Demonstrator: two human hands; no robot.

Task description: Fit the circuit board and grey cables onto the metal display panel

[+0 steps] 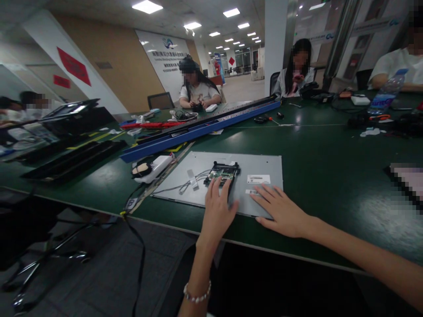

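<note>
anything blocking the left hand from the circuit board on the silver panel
Nothing visible: the left hand's fingers overlap the near edge of the circuit board in this view, though contact is unclear. The cables lie to the board's left, and the right hand is off to its right.

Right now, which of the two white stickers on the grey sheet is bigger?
The far sticker, just beyond the right hand; the near sticker is thinner and partly covered by that hand.

Head-worn view, facing forward and down across table (317,154), left hand (218,210) and right hand (282,214) close, ceiling lights (147,6) distant.
</note>
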